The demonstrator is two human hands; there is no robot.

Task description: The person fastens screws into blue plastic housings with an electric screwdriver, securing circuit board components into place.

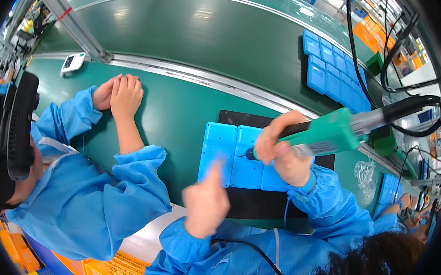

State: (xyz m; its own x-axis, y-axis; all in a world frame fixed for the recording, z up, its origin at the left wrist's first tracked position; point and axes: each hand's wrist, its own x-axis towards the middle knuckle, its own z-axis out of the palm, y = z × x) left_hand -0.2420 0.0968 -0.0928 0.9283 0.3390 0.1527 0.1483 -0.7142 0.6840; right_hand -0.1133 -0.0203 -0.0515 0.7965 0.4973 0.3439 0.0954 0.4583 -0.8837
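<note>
Blue plastic panels (247, 175), at least three in a row, lie side by side on a black mat (250, 203), near the middle of the green worktop (165, 110) between its near edge and the metal rail (196, 81) along its far edge. Small holes show near their borders; the dark mat probably keeps them from sliding and getting scratched. The right hand (290, 167) is wrapped round the grip of a green screwdriver (330, 134), partly covering the rightmost panel. The tool slants almost level, its bit above the middle panel; whether the tip touches cannot be told. Gripping so close to the nose likely gives finer control of the bit. The left hand (205, 205) is blurred over the leftmost panel, forefinger stretched out and the other fingers curled; whether it pinches anything small, or touches the panel, is unclear. A thick black cable (417, 106) runs from the tool's rear toward the right, apparently to stay off the panels. A crumpled clear bag (365, 176) lies toward the worktop's right end. Beyond the rail, more blue pieces (334, 73) stand in rows on a dark green surface (223, 32). Toward the worktop's left end, a co-worker's hands (125, 99) rest together, near a small white device (73, 63) by the far-left corner.
</note>
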